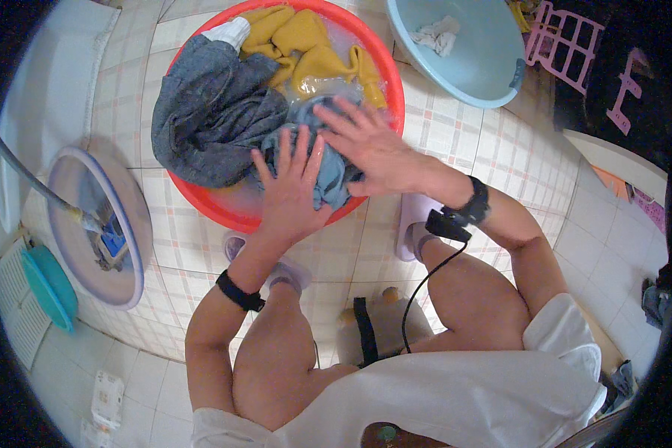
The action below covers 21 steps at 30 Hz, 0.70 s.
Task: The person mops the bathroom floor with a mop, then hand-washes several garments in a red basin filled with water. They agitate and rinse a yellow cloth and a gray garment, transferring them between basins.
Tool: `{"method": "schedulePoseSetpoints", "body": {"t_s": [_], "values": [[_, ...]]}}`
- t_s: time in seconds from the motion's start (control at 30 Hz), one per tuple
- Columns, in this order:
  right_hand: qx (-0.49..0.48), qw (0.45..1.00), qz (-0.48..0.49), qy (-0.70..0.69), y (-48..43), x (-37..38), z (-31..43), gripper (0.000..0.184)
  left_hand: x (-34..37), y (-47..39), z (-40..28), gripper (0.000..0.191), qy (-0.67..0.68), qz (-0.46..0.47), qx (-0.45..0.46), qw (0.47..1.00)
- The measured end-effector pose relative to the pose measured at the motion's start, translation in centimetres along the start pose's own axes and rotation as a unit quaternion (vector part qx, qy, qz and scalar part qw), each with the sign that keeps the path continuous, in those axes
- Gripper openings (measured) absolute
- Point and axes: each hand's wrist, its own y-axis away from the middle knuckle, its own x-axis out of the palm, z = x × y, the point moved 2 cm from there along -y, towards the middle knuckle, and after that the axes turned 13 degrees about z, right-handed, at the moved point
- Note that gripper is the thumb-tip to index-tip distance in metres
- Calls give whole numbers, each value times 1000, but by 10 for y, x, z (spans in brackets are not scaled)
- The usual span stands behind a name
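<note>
A red plastic basin (396,101) with cloudy, sudsy water stands on the tiled floor. Dark grey cloth (201,123) hangs over its left rim, with a white cloth piece (229,32) at its upper end. Mustard-yellow fabric (302,36) lies at the far side. Blue-grey wet cloth (330,173) lies at the near side, under and between my hands. My left hand (294,190) is spread, palm down, over its left part. My right hand (369,145) is spread over its right part, fingers apart. Neither hand grips the cloth; whether the palms touch it is unclear.
A light blue basin (465,84) with a small white cloth (438,35) stands at the upper right. At left are a pale basin with a purple rim (140,252), holding a blue object, a grey hose (28,173) and a teal basin (50,288). A black cable (411,299) hangs from my right wrist.
</note>
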Motion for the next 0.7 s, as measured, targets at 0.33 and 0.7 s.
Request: {"method": "schedulePoseSetpoints", "body": {"t_s": [0.33, 0.7], "values": [[81, 972, 201, -94, -79, 38, -46, 86, 49, -65, 72, 82, 170, 91, 9, 981], [22, 904, -102, -414, -16, -1, -47, 9, 4, 16, 53, 42, 307, -111, 60, 943]]}}
